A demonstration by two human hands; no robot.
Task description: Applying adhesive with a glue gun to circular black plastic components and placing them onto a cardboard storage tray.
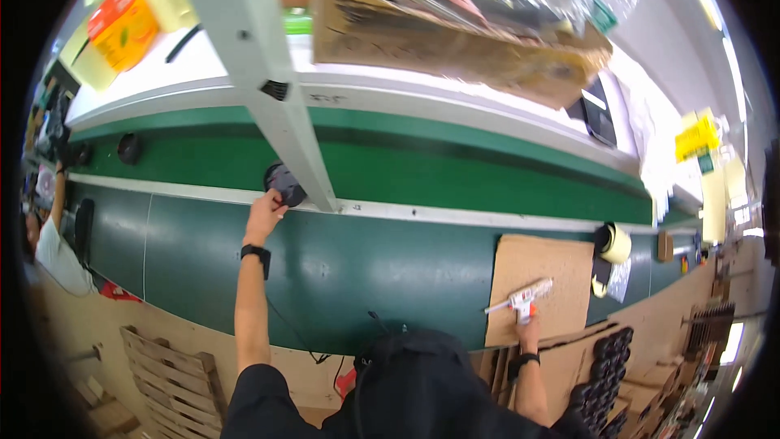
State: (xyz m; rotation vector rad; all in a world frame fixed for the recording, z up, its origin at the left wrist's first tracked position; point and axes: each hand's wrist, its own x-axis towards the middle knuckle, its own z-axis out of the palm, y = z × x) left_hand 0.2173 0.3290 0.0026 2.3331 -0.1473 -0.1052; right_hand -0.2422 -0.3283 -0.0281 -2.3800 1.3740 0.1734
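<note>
My left fingers (pixel 278 204) look pinched in close on the near edge of a dark round thing (pixel 284 183). It is at the far side of the table (pixel 406 268), by the pale rail (pixel 382 210) and just left of the pale post (pixel 286 118). My right fingers (pixel 526 329) are wrapped around the handle of a white glue gun (pixel 530 297), near and to the right, over a flat cardboard (pixel 565 272).

If I pull the round thing right, it could bump the post. With only its edge pinched, it could slip away. If the glue is hot, a drip from the tip could mess up the table. My left arm could catch the black cord (pixel 289 332).

My fingers hide part of the round thing, and its inside is too dark to make out. I can't tell if the gun touches the cardboard.
</note>
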